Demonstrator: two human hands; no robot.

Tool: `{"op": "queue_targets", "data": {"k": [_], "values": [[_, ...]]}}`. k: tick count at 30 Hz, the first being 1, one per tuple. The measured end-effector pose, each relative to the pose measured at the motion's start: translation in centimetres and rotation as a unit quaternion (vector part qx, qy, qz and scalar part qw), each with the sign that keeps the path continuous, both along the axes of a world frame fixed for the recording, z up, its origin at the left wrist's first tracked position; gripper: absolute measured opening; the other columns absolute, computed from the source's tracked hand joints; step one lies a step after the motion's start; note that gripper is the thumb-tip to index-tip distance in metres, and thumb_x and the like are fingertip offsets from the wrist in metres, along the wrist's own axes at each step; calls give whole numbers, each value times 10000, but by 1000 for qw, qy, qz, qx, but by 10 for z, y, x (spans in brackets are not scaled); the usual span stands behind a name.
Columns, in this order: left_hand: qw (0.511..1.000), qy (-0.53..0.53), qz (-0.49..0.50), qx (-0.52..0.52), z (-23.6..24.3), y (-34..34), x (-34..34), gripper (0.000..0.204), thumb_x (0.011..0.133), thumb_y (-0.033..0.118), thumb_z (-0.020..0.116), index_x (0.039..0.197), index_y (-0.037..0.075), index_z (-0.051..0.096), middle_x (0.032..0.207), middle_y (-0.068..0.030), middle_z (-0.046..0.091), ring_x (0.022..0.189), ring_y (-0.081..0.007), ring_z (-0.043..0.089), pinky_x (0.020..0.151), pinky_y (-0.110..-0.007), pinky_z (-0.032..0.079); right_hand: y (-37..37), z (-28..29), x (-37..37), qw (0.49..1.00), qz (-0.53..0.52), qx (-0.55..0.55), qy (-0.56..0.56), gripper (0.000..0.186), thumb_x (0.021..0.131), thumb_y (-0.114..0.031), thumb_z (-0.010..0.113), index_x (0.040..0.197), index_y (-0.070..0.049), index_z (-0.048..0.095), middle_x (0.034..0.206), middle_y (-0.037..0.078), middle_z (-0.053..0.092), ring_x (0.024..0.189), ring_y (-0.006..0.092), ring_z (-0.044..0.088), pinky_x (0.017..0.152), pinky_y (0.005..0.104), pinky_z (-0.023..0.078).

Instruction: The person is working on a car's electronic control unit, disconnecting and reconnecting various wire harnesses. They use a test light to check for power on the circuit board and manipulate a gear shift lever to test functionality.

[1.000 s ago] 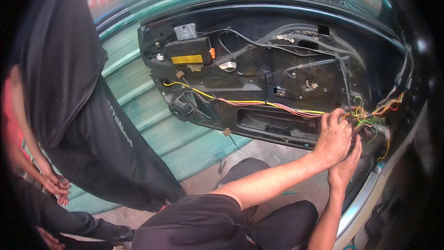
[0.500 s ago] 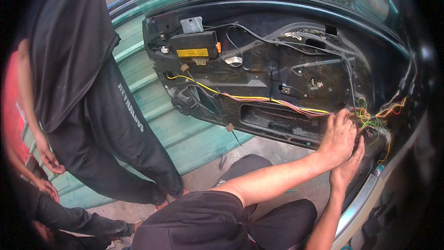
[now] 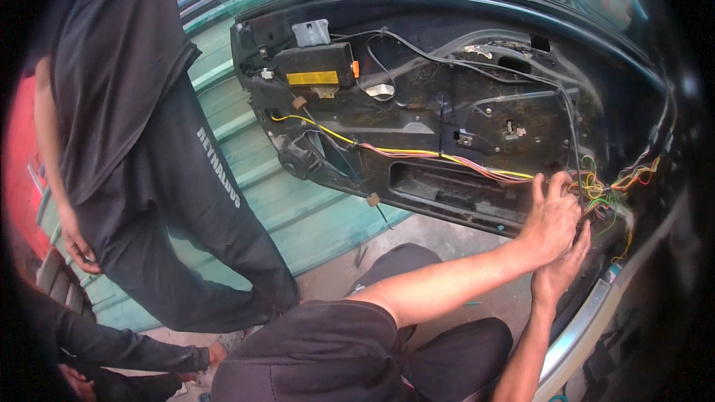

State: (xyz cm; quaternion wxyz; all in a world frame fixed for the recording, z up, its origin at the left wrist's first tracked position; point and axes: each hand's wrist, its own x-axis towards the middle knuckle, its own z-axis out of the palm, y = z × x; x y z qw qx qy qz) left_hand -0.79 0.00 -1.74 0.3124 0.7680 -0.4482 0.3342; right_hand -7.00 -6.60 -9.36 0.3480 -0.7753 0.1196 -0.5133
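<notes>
My left hand [image 3: 553,217] is at the right end of a bundle of yellow, red and white wires [image 3: 477,169], its fingers bent and pinching at them. Just below it, my right hand [image 3: 560,272] reaches up, closed against the left; its fingertips are partly hidden, and so is whatever they hold. Beside both hands spreads a tangle of loose coloured wires [image 3: 599,192], green, yellow and orange. The bundle runs along a black car door [image 3: 402,123] with its inner trim off, above an oblong recess [image 3: 447,192].
A black box with a yellow label [image 3: 311,67] and grey cables [image 3: 439,59] are fixed to the door. A person in dark clothes [image 3: 141,141] stands at left on green ribbed sheeting [image 3: 275,216]; another person's arm [image 3: 134,346] is at lower left. A metal sill [image 3: 573,327] lies at right.
Two fingers of my left hand have lifted and spread apart a little. My right hand stays nearly in place. At lower left, the other person's arm has shifted lower.
</notes>
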Motion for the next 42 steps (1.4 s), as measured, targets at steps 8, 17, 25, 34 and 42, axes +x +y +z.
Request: {"op": "queue_targets", "data": {"k": [8,17,25,34,42], "values": [[999,-15,14,-42,-13,7,13,145,801,193,684,859,80,753,984,-69,704,1280,-354,464,1084,-599,280,-1,0,9,995,-26,-96,-6,874,797,-135,781,1527,15,324,1492,245,414,1401,427,395,1190,501,302],[802,457,-249,-293,22,1,16,134,906,-1,689,1036,17,663,944,-64,727,836,-132,684,803,-254,539,-6,4,-1,999,1,-38,-27,1095,643,-120,892,1545,-12,279,1486,248,401,1375,431,406,1158,508,345],[688,529,-330,-371,65,36,70,162,948,40,646,1107,19,630,793,-79,671,778,-200,684,758,-378,579,-2,8,-2,999,11,-27,-12,1109,623,-108,909,1545,-30,298,1494,237,398,1401,415,392,1172,468,349],[799,444,-318,-252,67,45,71,435,968,39,599,1376,-56,481,788,-110,700,685,-205,707,633,-312,583,-1,12,-6,1000,15,-6,6,1134,626,-117,920,1565,-68,285,1511,223,393,1401,396,410,1179,461,344],[824,431,-305,-205,68,48,68,565,936,24,543,1482,21,394,782,-90,686,629,-153,677,513,-273,525,-5,0,-3,999,-2,-31,26,1118,628,-104,913,1569,-62,311,1547,218,385,1442,377,376,1206,452,295]]}}
